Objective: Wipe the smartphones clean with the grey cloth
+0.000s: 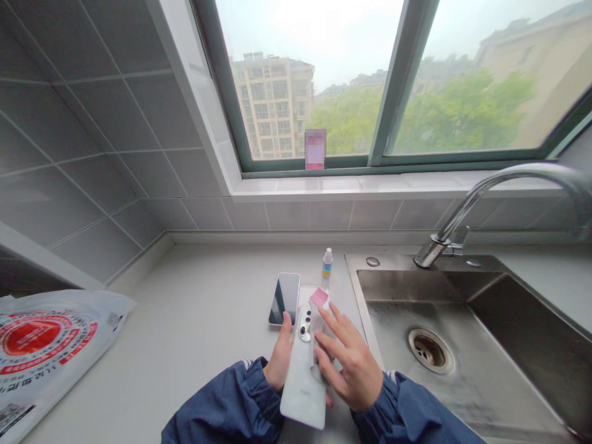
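Now left hand (280, 357) grips white phone (303, 376) face-down by its edge; right hand (346, 357) spread flat, pressing pink-tabbed wipe (319, 299) onto phone's back.

Left hand (280, 356) curled, thumb up, fingers tucked beneath. Right hand (349, 361) just beside it, palm down, fingers spread and extended forward. Both forearms in blue sleeves.

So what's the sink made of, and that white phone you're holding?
The sink looks like brushed stainless steel: grey, dull sheen, faint streaks, matching the shiny metal tap. The white phone has a smooth, pearly back, probably glass or glossy plastic; the look doesn't settle which. Its camera rings look metallic. The left hand grips its edge; the right hand rests on it.
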Tool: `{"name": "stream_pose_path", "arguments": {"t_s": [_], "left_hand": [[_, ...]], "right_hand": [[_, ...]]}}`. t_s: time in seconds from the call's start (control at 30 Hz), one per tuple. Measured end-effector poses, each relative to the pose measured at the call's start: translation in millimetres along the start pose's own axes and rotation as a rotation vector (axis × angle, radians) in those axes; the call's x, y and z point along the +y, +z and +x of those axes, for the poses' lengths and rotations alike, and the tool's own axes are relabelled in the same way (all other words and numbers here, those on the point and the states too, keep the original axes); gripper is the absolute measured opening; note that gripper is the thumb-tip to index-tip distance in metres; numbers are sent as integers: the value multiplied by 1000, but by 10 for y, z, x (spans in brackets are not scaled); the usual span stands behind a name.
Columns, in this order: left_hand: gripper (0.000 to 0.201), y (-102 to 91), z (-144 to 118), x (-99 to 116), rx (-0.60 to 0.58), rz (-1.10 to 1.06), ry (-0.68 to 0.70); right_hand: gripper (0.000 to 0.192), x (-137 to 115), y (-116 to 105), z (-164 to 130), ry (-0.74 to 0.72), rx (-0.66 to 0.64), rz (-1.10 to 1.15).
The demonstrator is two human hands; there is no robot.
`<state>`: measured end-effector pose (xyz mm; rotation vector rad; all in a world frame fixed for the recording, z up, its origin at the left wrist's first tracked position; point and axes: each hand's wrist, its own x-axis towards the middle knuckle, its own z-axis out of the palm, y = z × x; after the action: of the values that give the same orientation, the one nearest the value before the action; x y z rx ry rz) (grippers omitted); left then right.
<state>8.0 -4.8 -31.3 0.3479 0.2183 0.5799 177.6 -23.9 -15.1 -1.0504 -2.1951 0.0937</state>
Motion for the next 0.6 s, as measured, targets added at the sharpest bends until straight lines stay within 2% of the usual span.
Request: {"name": "stream_pose_path", "arguments": {"t_s": [0.2, 0.37, 0.6], "left_hand": [[101, -24, 12, -9, 14, -6, -2], [99, 39, 11, 2, 32, 2, 47], [92, 124, 13, 10, 146, 12, 127]], "right_hand": [[24, -14, -43, 8, -13, -6, 22], [23, -41, -74, 21, -41, -32, 43], [23, -96, -46, 22, -71, -45, 28]]}}
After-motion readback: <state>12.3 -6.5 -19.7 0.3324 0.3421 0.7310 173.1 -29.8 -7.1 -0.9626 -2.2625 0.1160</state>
